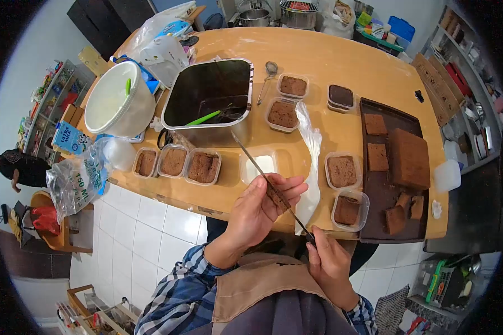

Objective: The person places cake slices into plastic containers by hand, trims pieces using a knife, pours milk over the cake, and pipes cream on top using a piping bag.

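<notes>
My right hand (331,259) is closed round the handle of a long knife (252,159), whose blade slants up and to the left. In front of my apron, my left hand (251,215) holds a piece of brown cake (275,196) on its palm and fingers. The blade lies across that piece; how deep it cuts, I cannot tell. Just beyond my left hand stands a clear plastic tub (267,163) without cake. To its right lies a long white piping bag (310,178). Two tubs with cake, one upper (342,171) and one lower (349,210), stand beside it.
A dark tray (369,212) on the right carries a large cake block (409,159) and several cut pieces. A deep metal pan (176,109) holds a green-handled spatula (204,118). Several cake-filled tubs (173,161) line the front edge. A white bucket (112,111) stands left; another person (22,167) is behind.
</notes>
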A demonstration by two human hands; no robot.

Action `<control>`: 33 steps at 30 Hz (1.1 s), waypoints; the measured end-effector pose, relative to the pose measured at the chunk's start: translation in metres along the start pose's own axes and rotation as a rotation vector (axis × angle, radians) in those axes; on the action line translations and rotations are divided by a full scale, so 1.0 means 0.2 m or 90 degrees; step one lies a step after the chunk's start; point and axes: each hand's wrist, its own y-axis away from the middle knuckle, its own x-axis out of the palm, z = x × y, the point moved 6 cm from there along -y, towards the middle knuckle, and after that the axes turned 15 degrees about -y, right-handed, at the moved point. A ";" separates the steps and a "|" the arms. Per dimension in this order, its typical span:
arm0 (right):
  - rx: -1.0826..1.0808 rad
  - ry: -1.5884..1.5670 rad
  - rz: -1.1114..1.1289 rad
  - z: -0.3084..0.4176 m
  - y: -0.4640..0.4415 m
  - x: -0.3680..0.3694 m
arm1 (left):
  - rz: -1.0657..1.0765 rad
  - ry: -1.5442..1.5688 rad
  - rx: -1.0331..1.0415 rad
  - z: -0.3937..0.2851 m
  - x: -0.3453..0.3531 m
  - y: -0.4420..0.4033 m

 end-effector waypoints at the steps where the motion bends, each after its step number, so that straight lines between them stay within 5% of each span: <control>1: -0.005 0.002 -0.002 0.01 -0.01 0.00 | 0.003 -0.005 -0.001 0.00 0.01 0.00; 33: 0.082 -0.031 0.015 -0.05 0.02 0.01 | 0.046 0.076 -0.075 0.19 0.07 0.05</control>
